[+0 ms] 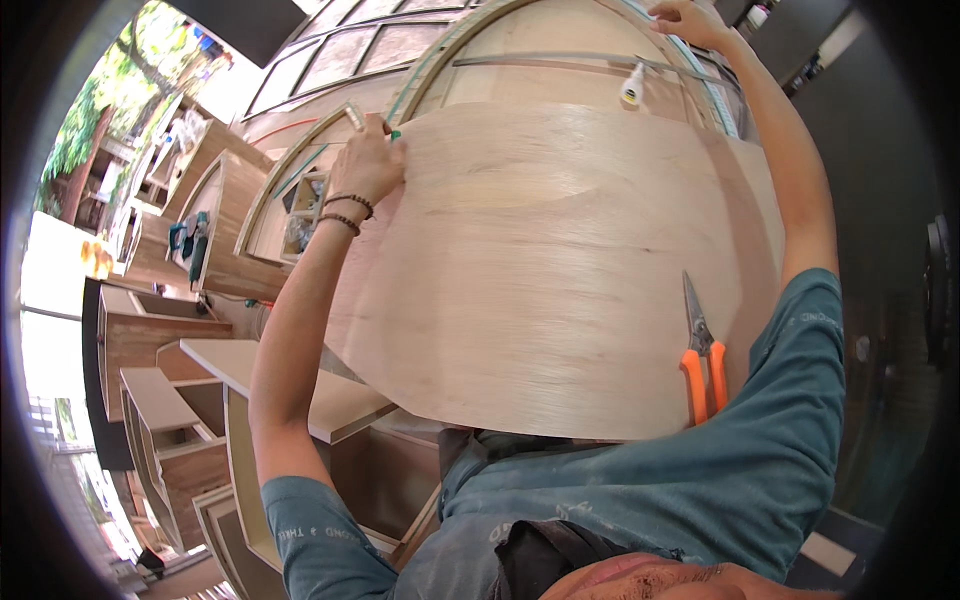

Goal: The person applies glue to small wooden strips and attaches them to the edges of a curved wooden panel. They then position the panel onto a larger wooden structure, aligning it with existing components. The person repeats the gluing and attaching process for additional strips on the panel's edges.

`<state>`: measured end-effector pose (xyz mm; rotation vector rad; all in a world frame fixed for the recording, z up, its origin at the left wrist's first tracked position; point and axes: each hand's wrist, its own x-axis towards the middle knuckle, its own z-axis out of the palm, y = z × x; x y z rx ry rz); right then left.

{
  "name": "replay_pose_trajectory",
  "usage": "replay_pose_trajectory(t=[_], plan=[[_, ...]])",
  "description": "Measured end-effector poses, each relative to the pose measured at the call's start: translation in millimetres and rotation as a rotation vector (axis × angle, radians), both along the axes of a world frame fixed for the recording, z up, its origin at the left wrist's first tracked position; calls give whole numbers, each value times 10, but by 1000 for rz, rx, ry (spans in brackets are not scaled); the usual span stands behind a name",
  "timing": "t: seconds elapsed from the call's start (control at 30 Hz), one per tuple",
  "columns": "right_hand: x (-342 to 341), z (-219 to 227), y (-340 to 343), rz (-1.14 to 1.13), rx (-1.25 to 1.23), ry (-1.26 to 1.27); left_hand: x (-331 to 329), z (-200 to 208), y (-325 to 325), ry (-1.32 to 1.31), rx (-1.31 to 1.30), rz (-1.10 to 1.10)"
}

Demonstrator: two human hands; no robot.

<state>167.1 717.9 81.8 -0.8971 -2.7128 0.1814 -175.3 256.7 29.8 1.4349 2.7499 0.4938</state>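
A broad, thin sheet of pale wood (540, 240) lies in front of me, its near edge against my shirt. My left hand (368, 168), with dark bead bracelets on the wrist, is closed at the sheet's far left edge. A small green piece (395, 134) shows by its fingertips; what the fingers grip is hidden. Farther off on the right, my right hand (692, 24) has bent, slightly parted fingers over the edge of an arched wooden frame (485, 30). Nothing shows in it. Orange-handled snips (704, 355) rest on the sheet, tip pointing away.
A small white bottle (632, 88) and a long thin strip (560, 60) are beyond the sheet. Unfinished wooden cabinets (165, 340) crowd the left side, with a green power tool (190, 240) on one. A dark panel (880, 300) stands at the right.
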Motion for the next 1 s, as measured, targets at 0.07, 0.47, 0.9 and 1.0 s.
replay_pose_trajectory(t=[0.07, 0.47, 0.9, 1.0], plan=[[305, 169, -295, -22, -48, 15, -12, 22, 139, -96, -38, -5], [1871, 186, -2972, -346, 16, -41, -32, -218, 1547, 132, 37, -227], [1505, 45, -4055, 24, -339, -98, 718, 999, -1067, 176, -126, -566], [1358, -64, -3555, 382, 166, -93, 919, 1244, -1671, 25, -210, -422]])
